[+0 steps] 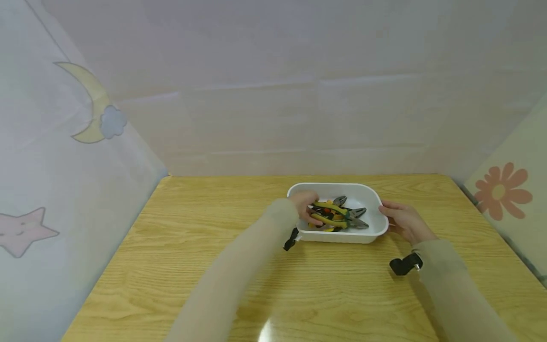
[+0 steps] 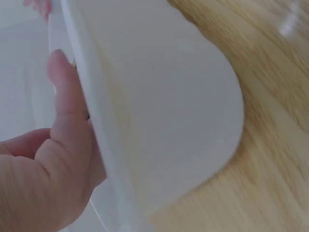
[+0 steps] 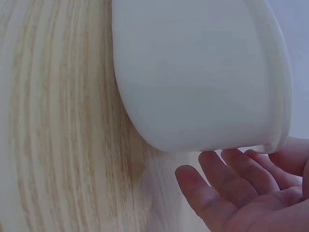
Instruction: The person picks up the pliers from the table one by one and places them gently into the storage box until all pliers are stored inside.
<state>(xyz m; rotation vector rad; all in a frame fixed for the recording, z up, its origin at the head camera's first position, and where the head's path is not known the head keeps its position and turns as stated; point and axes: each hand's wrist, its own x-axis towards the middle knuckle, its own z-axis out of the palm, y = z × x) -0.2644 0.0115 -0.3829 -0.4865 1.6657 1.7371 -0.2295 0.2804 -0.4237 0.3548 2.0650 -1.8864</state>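
In the head view a white plastic bin [image 1: 333, 236] stands on the wooden table. Several pliers [image 1: 329, 220] with yellow and dark green handles lie in it, metal noses pointing right. My left hand [image 1: 304, 205] reaches over the bin's left end, thumb and fingers around the handles of one pair. From the left wrist, the left hand [image 2: 63, 145] shows behind the bin wall [image 2: 164, 96], which hides what its fingertips touch. My right hand [image 1: 403, 219] holds the bin's right end; in the right wrist view its thumb is at the rim and the fingers [image 3: 231, 174] curl beneath.
The wooden table [image 1: 183, 237] runs up to a pale cloth backdrop [image 1: 256, 118] behind and at both sides. Orange and yellow bits [image 1: 331, 211] show among the pliers. A black wrist mount [image 1: 292, 240] hangs close to the bin's front left corner.
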